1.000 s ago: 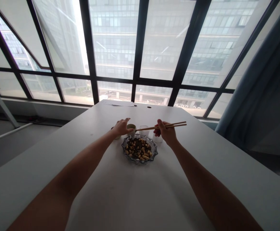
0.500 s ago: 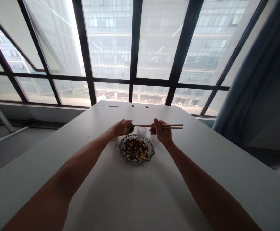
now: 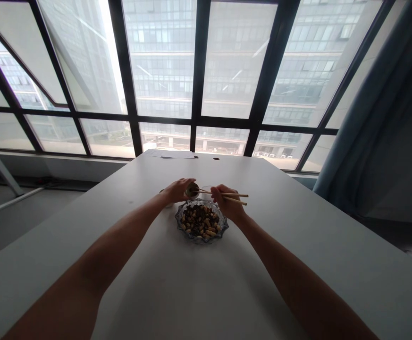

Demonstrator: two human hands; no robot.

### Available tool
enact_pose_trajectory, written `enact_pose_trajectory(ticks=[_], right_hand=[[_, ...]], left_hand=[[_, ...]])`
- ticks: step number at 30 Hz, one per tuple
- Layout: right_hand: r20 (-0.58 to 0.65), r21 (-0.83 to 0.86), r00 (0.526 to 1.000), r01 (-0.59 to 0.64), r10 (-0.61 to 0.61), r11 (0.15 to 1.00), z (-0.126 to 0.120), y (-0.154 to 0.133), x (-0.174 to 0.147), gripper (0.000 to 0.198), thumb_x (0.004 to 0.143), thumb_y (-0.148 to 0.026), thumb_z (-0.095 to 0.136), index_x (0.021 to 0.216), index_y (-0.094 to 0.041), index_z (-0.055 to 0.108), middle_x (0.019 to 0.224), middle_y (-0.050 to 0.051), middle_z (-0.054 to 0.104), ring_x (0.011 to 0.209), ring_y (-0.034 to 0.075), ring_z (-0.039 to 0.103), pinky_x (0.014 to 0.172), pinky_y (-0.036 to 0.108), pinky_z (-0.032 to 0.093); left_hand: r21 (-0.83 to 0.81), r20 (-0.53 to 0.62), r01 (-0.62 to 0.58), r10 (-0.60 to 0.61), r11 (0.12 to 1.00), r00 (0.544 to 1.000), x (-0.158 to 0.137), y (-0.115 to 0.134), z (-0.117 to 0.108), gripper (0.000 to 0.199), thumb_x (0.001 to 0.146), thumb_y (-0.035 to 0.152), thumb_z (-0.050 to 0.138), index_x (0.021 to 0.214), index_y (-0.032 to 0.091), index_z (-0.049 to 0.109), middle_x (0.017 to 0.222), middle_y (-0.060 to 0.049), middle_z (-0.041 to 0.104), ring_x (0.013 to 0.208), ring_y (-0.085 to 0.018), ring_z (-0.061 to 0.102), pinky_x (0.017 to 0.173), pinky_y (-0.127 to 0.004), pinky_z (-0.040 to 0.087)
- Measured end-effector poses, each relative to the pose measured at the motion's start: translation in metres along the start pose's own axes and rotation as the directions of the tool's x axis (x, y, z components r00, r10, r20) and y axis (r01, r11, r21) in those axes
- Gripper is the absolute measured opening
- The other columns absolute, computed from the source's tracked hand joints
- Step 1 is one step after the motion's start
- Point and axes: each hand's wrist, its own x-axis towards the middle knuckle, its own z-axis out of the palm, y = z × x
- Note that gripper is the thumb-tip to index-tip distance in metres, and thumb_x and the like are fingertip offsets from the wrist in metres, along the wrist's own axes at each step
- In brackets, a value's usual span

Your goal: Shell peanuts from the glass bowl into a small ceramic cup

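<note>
My left hand [image 3: 178, 191] is closed round a small cup [image 3: 192, 191], tilted so its mouth faces right; something dark shows inside. A pair of wooden chopsticks [image 3: 236, 194] is gripped in my right hand [image 3: 225, 200], and their tips reach into the cup's mouth. Just below the cup, on the table, stands a scalloped glass bowl [image 3: 178, 226] filled with peanuts [image 3: 211, 233] and dark seeds [image 3: 191, 217]. Behind the bowl a white cup [image 3: 206, 190] is partly hidden by my right hand.
The white table [image 3: 149, 293] stretches toward the windows [image 3: 227, 71]. Another pale container [image 3: 169, 205] is mostly covered by my left wrist. Papers [image 3: 172, 154] lie at the far edge, near two dark holes. A blue curtain [image 3: 365, 108] hangs at the right.
My right hand has moved left and slightly down, pushing the chopstick tips further into the cup. The chopsticks' back ends have spread apart. My left hand has barely shifted.
</note>
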Motion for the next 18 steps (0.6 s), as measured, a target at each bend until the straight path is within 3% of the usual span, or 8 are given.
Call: enact_pose_trajectory(ticks=[8,18], right_hand=[[0.142,-0.121,0.977,0.176,-0.159,0.977,0.001,-0.005,-0.003,0.041,0.096,-0.056,0.050,0.077,-0.023,0.065,0.069,0.003,0.066,0.062,0.016,0.059,0.061,0.027,0.047],[0.211,-0.191,0.960,0.225,-0.184,0.956,0.001,-0.013,-0.004,0.039,0.099,-0.052,0.048,0.081,-0.022,0.065,0.077,0.003,0.065,0.065,0.016,0.058,0.060,0.028,0.043]], left_hand=[[-0.008,-0.021,0.030,-0.030,1.000,0.999,0.000,-0.006,0.003,0.074,0.064,0.030,0.079,0.133,0.020,0.054,0.123,-0.012,0.069,0.112,-0.031,0.065,0.098,-0.043,0.051],[-0.009,-0.012,-0.001,0.001,1.000,1.000,-0.003,-0.006,0.005,0.067,0.066,0.025,0.075,0.131,0.020,0.055,0.118,-0.012,0.071,0.108,-0.031,0.067,0.095,-0.042,0.052]])
